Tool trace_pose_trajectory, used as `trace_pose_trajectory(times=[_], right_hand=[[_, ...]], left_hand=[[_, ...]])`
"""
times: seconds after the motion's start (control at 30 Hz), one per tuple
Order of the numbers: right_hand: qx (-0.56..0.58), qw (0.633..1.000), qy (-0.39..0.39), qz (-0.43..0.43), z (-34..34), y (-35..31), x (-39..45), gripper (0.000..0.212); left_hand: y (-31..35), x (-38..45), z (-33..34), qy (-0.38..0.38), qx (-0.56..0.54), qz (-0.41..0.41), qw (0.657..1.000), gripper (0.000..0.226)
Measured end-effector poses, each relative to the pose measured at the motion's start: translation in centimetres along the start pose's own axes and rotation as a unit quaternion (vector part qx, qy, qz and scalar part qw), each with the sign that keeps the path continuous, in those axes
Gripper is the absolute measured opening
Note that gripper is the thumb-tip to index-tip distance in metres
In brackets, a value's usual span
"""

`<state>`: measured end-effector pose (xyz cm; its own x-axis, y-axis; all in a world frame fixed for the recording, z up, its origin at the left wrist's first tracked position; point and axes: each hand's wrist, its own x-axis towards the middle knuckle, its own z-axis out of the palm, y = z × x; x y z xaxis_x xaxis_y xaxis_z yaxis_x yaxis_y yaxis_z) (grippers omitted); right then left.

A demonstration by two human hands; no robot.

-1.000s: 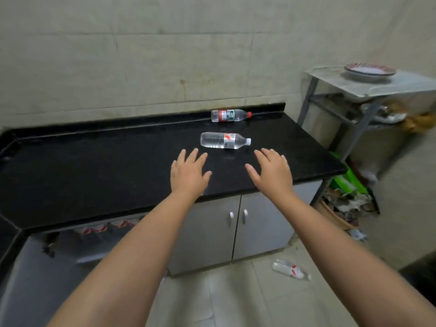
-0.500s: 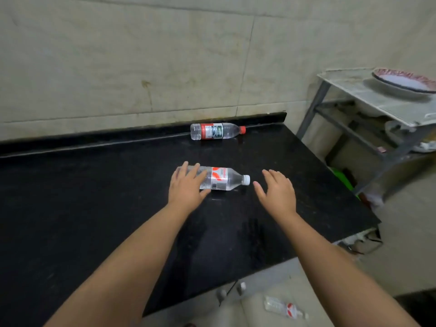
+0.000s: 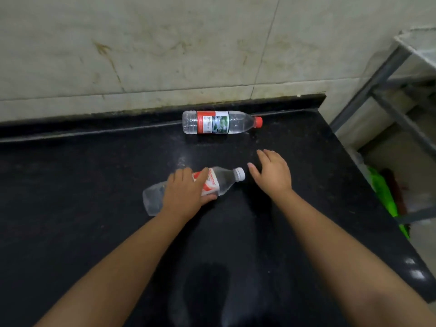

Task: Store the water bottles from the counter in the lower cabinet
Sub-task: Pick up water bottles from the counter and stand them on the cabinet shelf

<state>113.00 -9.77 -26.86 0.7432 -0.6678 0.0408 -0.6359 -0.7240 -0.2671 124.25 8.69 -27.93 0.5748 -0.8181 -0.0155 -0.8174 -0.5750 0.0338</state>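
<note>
So we see both forearms stretched fwd over the black counter (image 3: 70, 185), palms down. Our left hand (image 3: 184, 192) is clamped over the near bottle (image 3: 221, 180): fingers wrapped across the top of its body at the label, thumb tucked under the near side by the red-and-white label, so it's holding the bottle mid-body. Our right hand (image 3: 273, 173) floats just past the bottle's cap end, fingers relaxed and slightly spread, thumb out toward the cap, touching nothing as far as we can tell. W/ regard to the surface: dark polished stone w/ a low raised back edge, backed by a stained pale tiled wall (image 3: 165, 48); a grey metal rack (image 3: 387, 81) stands off the counter's right end, w/ something bright green (image 3: 387, 204) lower down beside it. The near bottle lies on its side, long axis diagonal, white cap (image 3: 239, 173) sticking out beyond our left fingertips toward the right thumb, clear base trailing back-left under the left wrist. The far bottle (image 3: 219, 122) lies well beyond both sets of fingertips, on its side against the back edge, long axis parallel to the wall, red cap (image 3: 258, 122) pointing right, base left.
</note>
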Motion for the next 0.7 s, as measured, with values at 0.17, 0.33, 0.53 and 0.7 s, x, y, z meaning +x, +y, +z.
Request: trace_pose_trajectory(times=[0.17, 0.33, 0.53, 0.7], right_hand=[[-0.049, 0.988, -0.032, -0.143, 0.7, -3.4, 9.0, 0.066], [-0.14, 0.973, -0.052, -0.173, 2.1, -6.8, 14.1, 0.08], [-0.166, 0.96, -0.072, -0.214, 2.2, -6.9, 15.1, 0.059], [-0.161, 0.921, -0.083, -0.345, 0.0, -1.4, 9.5, 0.062]], left_hand=[[-2.0, 2.3, -0.9, -0.028, -0.012, -0.238, 0.971, 0.068], [-5.3, 1.8, -0.8, -0.093, -0.075, -0.293, 0.949, 0.067], [-4.7, 1.1, -0.4, -0.064, -0.077, -0.297, 0.949, 0.067], [-5.5, 2.8, -1.6, -0.078, -0.113, -0.305, 0.942, 0.077]])
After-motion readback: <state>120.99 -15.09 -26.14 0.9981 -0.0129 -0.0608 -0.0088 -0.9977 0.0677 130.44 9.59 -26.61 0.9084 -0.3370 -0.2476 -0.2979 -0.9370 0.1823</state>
